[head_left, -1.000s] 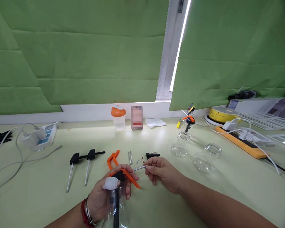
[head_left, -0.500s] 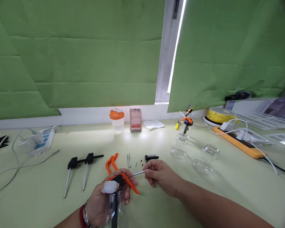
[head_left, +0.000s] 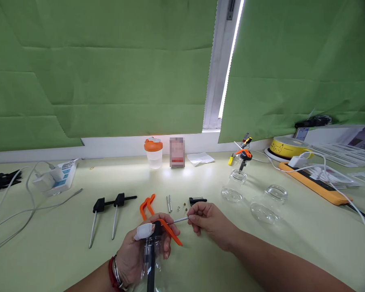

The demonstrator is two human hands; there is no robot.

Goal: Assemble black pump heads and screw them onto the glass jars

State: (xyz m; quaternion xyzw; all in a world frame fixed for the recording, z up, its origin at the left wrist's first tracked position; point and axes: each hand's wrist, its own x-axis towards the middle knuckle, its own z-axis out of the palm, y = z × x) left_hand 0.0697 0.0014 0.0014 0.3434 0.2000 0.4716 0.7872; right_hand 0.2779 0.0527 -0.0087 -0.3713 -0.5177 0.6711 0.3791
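My left hand (head_left: 130, 255), its thumb wrapped in white, is closed around a black part with an orange lever (head_left: 173, 235). A black stem (head_left: 151, 263) runs down from that part inside clear, shiny plastic. With thumb and fingertips, my right hand (head_left: 213, 223) pinches the end of a thin metal rod (head_left: 181, 220), whose other end meets the black part by my left fingers. Just beyond the hands lie more orange levers (head_left: 146, 206), short metal pins (head_left: 169, 203), several tiny pieces (head_left: 184, 204) and a black piece with a spring (head_left: 197, 200).
To the left lie black pieces with metal rods (head_left: 114, 222), a power strip (head_left: 67, 178) and cables. An orange-lidded cup (head_left: 154, 154) and a small box (head_left: 177, 153) stand by the wall. Clear jars (head_left: 267, 207) and an orange power strip (head_left: 316, 184) are on the right.
The whole view has shifted slightly, with everything appearing a little farther right. Both hands keep their hold, and the rod stays at the black part with almost no visible movement.
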